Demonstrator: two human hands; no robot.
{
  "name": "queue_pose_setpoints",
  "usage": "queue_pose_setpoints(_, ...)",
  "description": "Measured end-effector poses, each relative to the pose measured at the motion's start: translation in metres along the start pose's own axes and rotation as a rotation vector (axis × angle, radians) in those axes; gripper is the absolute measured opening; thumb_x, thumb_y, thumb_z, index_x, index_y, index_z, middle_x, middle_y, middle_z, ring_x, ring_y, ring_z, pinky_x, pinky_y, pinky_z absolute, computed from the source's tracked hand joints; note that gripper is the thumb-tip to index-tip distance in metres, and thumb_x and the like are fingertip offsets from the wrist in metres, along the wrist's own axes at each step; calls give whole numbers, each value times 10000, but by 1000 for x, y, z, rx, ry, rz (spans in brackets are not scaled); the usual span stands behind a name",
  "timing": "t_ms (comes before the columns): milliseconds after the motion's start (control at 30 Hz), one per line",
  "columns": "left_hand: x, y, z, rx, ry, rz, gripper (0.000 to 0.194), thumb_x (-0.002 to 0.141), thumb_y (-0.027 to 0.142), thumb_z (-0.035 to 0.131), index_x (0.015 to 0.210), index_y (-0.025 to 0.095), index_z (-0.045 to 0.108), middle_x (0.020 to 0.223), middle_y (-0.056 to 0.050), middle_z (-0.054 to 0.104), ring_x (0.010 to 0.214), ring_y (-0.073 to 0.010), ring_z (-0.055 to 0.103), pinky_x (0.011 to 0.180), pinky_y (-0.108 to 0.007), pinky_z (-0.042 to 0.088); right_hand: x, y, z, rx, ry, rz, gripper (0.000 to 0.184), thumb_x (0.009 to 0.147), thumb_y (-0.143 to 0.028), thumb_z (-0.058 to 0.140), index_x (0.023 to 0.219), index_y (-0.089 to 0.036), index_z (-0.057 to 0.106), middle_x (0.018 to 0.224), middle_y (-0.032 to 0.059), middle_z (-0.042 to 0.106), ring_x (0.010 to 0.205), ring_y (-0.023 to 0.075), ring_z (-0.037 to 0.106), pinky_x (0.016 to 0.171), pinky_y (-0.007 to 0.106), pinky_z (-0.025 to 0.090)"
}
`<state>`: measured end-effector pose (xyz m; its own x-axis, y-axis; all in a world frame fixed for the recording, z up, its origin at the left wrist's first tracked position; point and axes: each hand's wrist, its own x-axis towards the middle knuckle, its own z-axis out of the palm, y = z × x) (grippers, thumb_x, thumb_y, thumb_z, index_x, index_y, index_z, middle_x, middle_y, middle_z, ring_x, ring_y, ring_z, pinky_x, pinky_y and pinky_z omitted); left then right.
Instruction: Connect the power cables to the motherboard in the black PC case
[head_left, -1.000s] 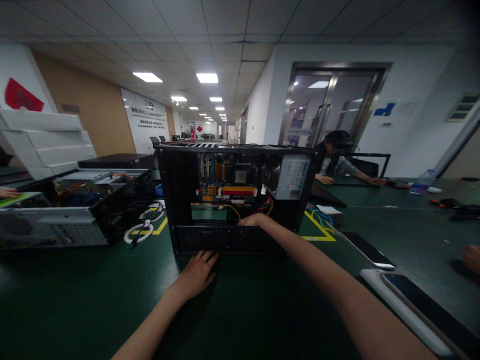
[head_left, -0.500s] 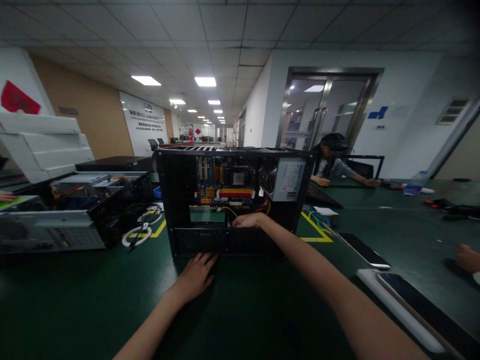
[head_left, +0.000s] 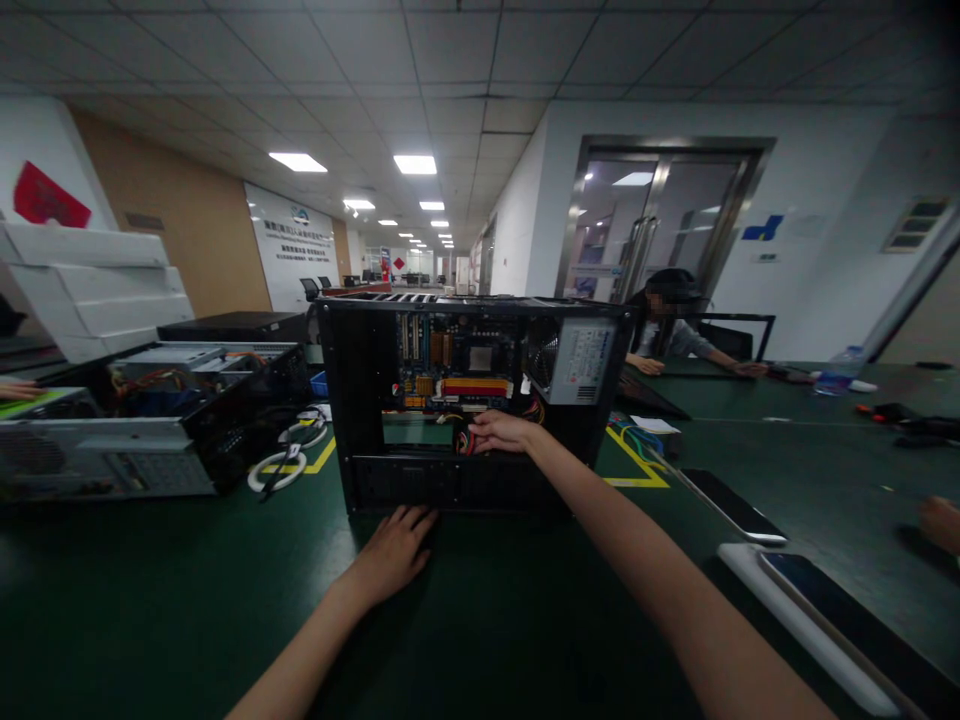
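Note:
An open black computer case (head_left: 480,485) stands upright in front of me, its side panel off. Inside it I see the motherboard (head_left: 480,357) and, at the upper right, the power supply (head_left: 587,362) with its fan. My right hand (head_left: 504,432) reaches into the lower part of the case, fingers closed on a bundle of coloured cables (head_left: 465,436). My left hand (head_left: 399,545) lies flat on the green table (head_left: 480,620), fingers spread, its tips at the case's bottom edge. The far ends of the cables are hidden.
Another opened computer case (head_left: 150,450) lies at the left beside a coiled white cable (head_left: 277,470). Phone-like black slabs (head_left: 733,505) lie at the right. A person (head_left: 671,325) sits across the table near a plastic bottle (head_left: 838,370). Another hand (head_left: 941,522) shows at the right edge.
My right hand has risen slightly from the bottom of the case, and the coloured cables now show at its fingers. My left hand stays in place; the view shifts slightly.

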<state>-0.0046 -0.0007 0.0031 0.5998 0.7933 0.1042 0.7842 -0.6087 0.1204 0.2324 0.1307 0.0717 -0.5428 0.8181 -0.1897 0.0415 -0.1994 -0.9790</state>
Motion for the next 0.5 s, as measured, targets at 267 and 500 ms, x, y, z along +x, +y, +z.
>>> queue_pose_setpoints(267,-1,2,-2,-23,-18,-18,524,768,239,430,1278,216,308,1274,-68,383,1153,-232,332,949,-386,288,2,-1,-13,343,330,-51,199,772,41,420,724,-147,373,617,-28,540,612,127,622,722,398,495)
queue_pose_setpoints(500,0,2,-2,-1,-30,-17,532,767,246,435,1281,210,306,1282,-67,376,1159,-234,326,955,-388,283,13,5,-25,417,388,46,143,776,-2,454,710,-125,420,562,-2,526,564,115,581,648,348,520)
